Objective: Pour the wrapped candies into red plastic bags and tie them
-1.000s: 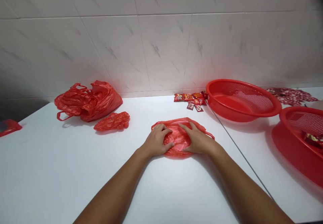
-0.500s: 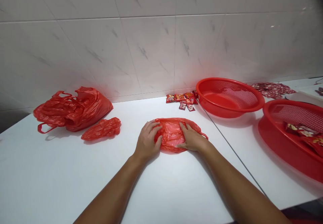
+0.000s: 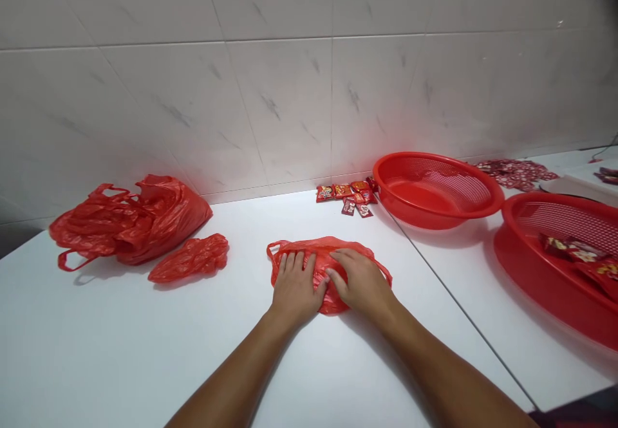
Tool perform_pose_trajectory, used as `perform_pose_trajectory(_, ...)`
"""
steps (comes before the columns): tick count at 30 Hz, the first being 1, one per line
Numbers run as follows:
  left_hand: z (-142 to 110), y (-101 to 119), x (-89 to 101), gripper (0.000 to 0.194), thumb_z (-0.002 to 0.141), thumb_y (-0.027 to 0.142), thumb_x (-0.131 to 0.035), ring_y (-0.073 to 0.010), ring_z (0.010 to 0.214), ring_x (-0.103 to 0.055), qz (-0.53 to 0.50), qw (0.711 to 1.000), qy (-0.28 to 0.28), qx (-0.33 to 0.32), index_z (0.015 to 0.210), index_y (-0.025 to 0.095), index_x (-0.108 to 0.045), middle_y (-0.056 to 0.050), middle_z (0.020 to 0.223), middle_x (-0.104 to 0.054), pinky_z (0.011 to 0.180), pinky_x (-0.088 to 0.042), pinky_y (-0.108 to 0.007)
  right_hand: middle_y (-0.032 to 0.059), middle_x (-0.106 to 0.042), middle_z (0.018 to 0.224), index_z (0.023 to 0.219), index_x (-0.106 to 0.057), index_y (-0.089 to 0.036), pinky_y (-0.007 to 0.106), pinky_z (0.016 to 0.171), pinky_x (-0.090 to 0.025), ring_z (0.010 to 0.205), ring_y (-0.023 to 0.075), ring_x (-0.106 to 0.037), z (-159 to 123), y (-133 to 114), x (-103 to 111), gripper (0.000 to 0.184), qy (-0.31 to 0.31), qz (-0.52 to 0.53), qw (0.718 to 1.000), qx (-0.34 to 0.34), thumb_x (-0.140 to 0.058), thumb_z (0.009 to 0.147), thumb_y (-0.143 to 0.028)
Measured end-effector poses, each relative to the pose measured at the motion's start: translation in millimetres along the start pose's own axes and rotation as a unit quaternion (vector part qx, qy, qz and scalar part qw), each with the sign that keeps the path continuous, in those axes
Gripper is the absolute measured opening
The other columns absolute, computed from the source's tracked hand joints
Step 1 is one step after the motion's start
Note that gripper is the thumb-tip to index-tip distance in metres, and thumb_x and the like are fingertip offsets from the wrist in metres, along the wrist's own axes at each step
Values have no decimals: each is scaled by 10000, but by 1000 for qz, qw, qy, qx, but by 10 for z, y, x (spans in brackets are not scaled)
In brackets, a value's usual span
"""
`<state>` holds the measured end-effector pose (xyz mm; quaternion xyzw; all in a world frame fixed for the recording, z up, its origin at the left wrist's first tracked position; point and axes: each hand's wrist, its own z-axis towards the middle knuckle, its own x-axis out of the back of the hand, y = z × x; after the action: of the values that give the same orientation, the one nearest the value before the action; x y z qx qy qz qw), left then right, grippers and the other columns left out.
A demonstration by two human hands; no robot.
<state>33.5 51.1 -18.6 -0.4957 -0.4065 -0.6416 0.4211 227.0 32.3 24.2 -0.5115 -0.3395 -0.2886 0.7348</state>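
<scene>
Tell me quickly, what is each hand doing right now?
Left hand: open, lying flat on the red plastic bag, not gripping it.
Right hand: open, also flat on the bag, not gripping it.

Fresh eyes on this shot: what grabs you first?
A red plastic bag lies pressed flat at the centre of the white table, under the left hand and right hand. To the right sits a red mesh basket, with a second red basket holding wrapped packets at the far right. At left lies a heap of crumpled red bags.

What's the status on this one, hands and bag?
Left hand, right hand pressing flat on red plastic bag. Crumpled red bag lying apart, off to the left.
</scene>
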Motion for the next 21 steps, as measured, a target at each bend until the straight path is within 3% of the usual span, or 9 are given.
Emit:
perform_pose_trajectory(3, 22, 25, 11, 698, 1017, 537, -469, -407, 1547, -358, 4, 1000, -11, -6, 1572, 115, -510, -198, 1634, -462, 1297, -195, -609, 110, -753, 1224, 1153, -786, -189, 413, 1056, -540, 1174, 260, -686, 39, 47, -9, 338, 58, 30, 996, 60, -478, 1020, -232)
perform_pose_trajectory(6, 42, 36, 25, 707, 1013, 563, -475, -408, 1528, -385, 9, 1000, -4, -13, 1576, 137, -508, -191, 1618, -484, 1297, -174, -626, 103, -678, 1389, 1252, -764, -225, 432, 1095, -506, 1286, 282, -627, 74, 146, 19, 331, -5, 29, 999, 33, -578, 984, -278)
perform_pose_trajectory(7, 46, 34, 28, 704, 1009, 573, -486, -411, 1510, -409, 7, 1000, 3, -18, 1568, 147, -519, -191, 1597, -511, 1291, -173, -641, 115, -615, 1477, 1348, -719, -238, 448, 1088, -505, 1331, 308, -597, 80, 181, 39, 412, -45, 22, 999, -8, -640, 956, -338)
perform_pose_trajectory(10, 54, 29, 39, 654, 1009, 572, -515, -405, 1459, -475, -13, 999, 30, -43, 1533, 183, -559, -179, 1520, -592, 1274, -173, -688, 159, -359, 1681, 1630, -421, -284, 476, 1078, -492, 1459, 365, -477, 88, 262, 115, 921, -151, 9, 981, -125, -790, 822, -529)
perform_pose_trajectory(13, 67, 29, 63, 544, 1012, 517, -549, -376, 1411, -532, -36, 995, 64, -62, 1460, 217, -622, -155, 1452, -645, 1269, -194, -696, 159, -204, 1746, 1705, -192, -298, 490, 1159, -410, 1570, 353, -308, 97, 304, 178, 1140, -212, 6, 965, -153, -795, 789, -607)
perform_pose_trajectory(16, 90, 10, 103, 438, 998, 440, -594, -358, 1345, -587, -51, 992, 89, -72, 1359, 212, -691, -147, 1388, -679, 1262, -251, -678, 160, -229, 1740, 1706, -197, -264, 499, 1185, -371, 1591, 352, -255, 109, 308, 218, 1094, -232, -6, 962, -143, -742, 833, -634)
perform_pose_trajectory(21, 128, -81, 138, 305, 1001, 319, -582, -322, 1245, -650, -58, 989, 103, -83, 1230, 215, -755, -120, 1283, -726, 1251, -304, -655, 148, -603, 1476, 1496, -561, -204, 407, 988, -488, 1321, 322, -583, 125, 217, 276, 589, -132, -35, 985, -103, -573, 996, -515)
